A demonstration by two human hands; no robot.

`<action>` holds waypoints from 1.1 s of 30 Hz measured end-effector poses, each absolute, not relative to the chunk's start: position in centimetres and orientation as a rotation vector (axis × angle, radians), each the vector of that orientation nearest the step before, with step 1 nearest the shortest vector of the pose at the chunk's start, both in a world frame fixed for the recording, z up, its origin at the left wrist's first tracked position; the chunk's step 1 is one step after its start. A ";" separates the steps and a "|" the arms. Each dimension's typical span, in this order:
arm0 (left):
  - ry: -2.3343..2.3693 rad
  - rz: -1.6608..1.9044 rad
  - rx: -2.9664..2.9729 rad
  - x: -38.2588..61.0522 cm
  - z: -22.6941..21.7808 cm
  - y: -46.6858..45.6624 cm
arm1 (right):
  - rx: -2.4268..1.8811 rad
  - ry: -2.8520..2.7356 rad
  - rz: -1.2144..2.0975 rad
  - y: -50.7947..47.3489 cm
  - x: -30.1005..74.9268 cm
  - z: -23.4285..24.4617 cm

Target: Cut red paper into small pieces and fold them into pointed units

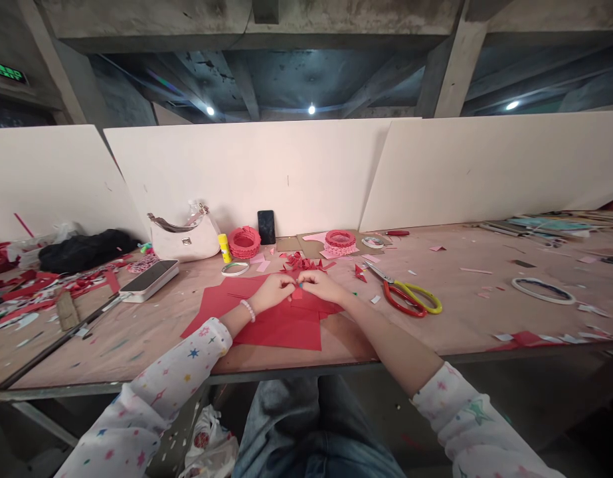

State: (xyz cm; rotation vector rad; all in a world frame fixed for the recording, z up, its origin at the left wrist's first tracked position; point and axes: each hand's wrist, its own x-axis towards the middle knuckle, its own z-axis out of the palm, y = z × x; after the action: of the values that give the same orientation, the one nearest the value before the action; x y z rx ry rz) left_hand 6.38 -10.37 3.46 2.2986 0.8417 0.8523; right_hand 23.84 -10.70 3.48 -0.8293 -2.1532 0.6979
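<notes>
My left hand (276, 291) and my right hand (319, 285) meet over the red paper sheets (281, 335) near the middle of the table. Between their fingertips they pinch a small piece of red paper (297, 292), partly hidden by the fingers. Just behind the hands lies a pile of folded red paper pieces (299, 261), with one more folded piece (359, 273) off to the right. Scissors (406, 295) with one red and one yellow handle rest to the right of my right hand, blades pointing away.
Along the back stand a white handbag (184, 240), a yellow glue stick (224, 248), a red paper ring stack (244, 241) and a black phone (266, 227). A white power bank (150, 281) lies left, a tape roll (543, 291) right. Red scraps (32, 292) cover the far left.
</notes>
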 end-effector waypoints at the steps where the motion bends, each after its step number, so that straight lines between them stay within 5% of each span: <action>1: 0.824 0.844 2.253 6.3 3.4 -10.3 | -0.840 -2.135 0.698 -10.7 23.9 3.6; 33: 0.640 0.769 1.974 6.0 3.2 -10.0 | -0.870 -2.060 0.728 -10.7 24.0 3.8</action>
State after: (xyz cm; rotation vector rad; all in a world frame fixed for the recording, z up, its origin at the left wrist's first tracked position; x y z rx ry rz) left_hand 5.99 -9.98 3.25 1.9745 0.6405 0.7686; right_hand 24.04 -10.73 3.75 -0.8698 -2.0599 0.7283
